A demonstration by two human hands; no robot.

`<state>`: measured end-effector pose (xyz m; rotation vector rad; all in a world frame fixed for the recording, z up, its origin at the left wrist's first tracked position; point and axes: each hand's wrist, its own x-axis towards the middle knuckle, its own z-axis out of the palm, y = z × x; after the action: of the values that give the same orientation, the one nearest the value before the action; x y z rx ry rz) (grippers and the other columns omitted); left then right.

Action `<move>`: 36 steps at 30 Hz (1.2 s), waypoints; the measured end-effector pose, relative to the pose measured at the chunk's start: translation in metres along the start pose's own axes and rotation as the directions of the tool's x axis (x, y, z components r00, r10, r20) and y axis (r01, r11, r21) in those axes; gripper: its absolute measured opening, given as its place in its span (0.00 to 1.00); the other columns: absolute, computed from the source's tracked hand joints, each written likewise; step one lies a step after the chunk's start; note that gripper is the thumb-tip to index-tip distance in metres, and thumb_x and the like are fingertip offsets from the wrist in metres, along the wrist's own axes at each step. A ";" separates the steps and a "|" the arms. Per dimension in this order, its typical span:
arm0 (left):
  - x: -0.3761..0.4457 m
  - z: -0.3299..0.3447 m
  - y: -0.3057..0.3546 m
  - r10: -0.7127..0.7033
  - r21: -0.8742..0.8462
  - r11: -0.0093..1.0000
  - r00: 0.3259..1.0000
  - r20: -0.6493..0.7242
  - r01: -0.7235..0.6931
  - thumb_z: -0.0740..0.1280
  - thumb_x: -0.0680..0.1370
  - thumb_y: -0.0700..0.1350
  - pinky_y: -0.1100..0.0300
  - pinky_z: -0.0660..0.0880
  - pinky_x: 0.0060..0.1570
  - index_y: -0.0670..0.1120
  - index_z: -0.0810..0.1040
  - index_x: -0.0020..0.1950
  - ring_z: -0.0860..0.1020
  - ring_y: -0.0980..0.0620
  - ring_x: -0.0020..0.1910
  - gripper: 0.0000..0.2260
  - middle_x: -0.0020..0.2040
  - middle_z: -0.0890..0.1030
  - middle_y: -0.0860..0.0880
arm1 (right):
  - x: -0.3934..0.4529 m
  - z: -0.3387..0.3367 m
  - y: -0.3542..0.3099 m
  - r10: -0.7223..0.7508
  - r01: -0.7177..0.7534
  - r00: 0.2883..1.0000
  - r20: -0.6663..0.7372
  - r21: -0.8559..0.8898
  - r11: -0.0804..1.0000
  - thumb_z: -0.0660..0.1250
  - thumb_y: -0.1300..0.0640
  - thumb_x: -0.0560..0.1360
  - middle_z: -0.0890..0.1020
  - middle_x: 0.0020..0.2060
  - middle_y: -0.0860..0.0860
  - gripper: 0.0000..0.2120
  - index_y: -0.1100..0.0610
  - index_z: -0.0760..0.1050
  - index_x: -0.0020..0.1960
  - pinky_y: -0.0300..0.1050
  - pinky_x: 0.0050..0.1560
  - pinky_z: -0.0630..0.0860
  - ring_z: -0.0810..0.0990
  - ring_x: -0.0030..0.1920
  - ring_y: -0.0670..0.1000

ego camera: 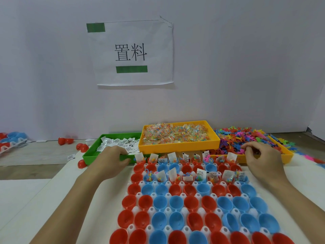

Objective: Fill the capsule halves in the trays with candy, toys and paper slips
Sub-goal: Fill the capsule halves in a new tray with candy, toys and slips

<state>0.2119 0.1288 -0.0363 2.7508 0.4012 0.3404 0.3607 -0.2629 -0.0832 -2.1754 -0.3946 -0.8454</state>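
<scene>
A white tray (186, 211) holds rows of red and blue capsule halves (175, 202). Two far rows contain candy, toys and paper slips (201, 174); the nearer rows are empty. Behind it stand a green tray (88, 155) of paper slips, a yellow tray (177, 147) of candy packets, and a yellow tray (288, 155) heaped with coloured toys (235, 140). My left hand (112, 161) reaches over the green tray's front wall, fingers curled down onto the slips. My right hand (263, 159) hovers at the toy tray's front, fingers curled among the toys. Any grasp is hidden.
Loose red capsule halves (81, 147) lie on the table left of the green tray, with a stray slip (71, 157). A further tray of capsules (12, 140) sits at the far left. A few toys (309, 157) spill right of the toy tray. The wall with a paper sign (131, 53) stands behind.
</scene>
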 end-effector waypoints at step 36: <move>0.003 -0.002 0.007 -0.193 -0.290 0.945 0.973 -0.126 0.150 0.67 0.76 0.40 0.53 0.75 0.48 0.42 0.82 0.48 0.77 0.48 0.45 0.05 0.47 0.82 0.41 | 0.000 0.000 0.002 0.003 -0.003 1.000 -0.001 0.010 1.000 0.65 0.68 0.78 0.85 0.45 0.57 0.08 0.62 0.83 0.50 0.45 0.45 0.71 0.78 0.44 0.53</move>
<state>0.2159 0.1241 -0.0314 2.4023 0.5815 0.5217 0.3614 -0.2642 -0.0843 -2.1655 -0.3944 -0.8407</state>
